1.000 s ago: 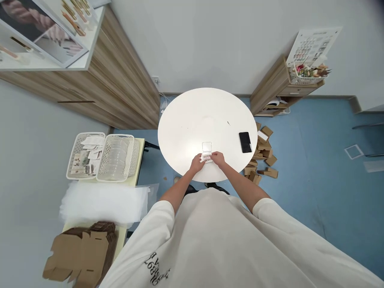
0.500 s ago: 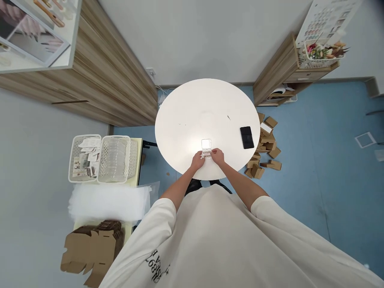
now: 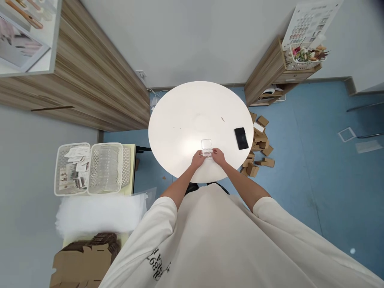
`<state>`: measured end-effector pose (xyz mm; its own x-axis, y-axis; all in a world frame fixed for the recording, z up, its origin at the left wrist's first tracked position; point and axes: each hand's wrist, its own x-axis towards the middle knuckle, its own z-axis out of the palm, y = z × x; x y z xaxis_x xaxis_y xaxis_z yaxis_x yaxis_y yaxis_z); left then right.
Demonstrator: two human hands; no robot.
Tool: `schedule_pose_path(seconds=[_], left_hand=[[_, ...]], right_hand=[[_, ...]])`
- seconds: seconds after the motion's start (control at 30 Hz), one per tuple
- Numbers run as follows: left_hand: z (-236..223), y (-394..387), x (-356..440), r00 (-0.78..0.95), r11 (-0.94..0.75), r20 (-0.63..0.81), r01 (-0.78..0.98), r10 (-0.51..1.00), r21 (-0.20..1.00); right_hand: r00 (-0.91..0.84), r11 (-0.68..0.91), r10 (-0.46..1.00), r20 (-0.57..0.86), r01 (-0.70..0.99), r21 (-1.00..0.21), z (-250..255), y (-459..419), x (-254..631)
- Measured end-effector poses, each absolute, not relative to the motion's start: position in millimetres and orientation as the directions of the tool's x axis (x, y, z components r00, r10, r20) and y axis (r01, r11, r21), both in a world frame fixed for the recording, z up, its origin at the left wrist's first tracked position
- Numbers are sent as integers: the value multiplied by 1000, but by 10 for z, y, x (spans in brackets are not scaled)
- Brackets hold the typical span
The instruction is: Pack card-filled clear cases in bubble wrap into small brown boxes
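A small clear plastic case [image 3: 207,145] with its lid raised lies near the front edge of the round white table [image 3: 180,104]. Several small pinkish pieces, possibly press-on nails, sit in rows in its lower half. My left hand [image 3: 197,159] grips the case's left side, fingers closed at the edge. On the opposite side, my right hand [image 3: 218,156] has its fingers closed against the right edge. The fingertips are too small to make out in detail.
A black phone [image 3: 241,138] lies on the table's right side. Small cardboard boxes [image 3: 261,140] are heaped on the floor beyond. To the left, a side table carries white baskets [image 3: 90,160], white packing sheets [image 3: 99,214] and flat brown cartons [image 3: 81,264]. A tall wooden cabinet [image 3: 99,68] stands at the left.
The view has shifted a little, so the table and surroundings appear further left. Both hands stay at the case, the right one slightly lower along its edge.
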<state>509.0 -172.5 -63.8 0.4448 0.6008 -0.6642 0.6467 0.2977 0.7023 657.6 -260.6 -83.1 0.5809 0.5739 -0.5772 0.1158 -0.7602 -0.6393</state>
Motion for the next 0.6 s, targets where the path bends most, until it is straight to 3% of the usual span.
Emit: schedule_pose_path(seconds=[0.2, 0.43, 0.6], left_hand=[[-693, -1711, 5454, 464, 308, -702, 667, 540, 678], [-788, -1545, 5871, 476, 211, -722, 742, 502, 636], [-768, -1443, 6107, 431, 158, -656, 750, 620, 642]], right_hand=[[595, -787, 550, -587, 132, -603, -853, -2641, 6868], [572, -794, 580, -580, 236, -560, -833, -2592, 7244], [573, -781, 586, -572, 212, -588, -788, -2521, 7404]])
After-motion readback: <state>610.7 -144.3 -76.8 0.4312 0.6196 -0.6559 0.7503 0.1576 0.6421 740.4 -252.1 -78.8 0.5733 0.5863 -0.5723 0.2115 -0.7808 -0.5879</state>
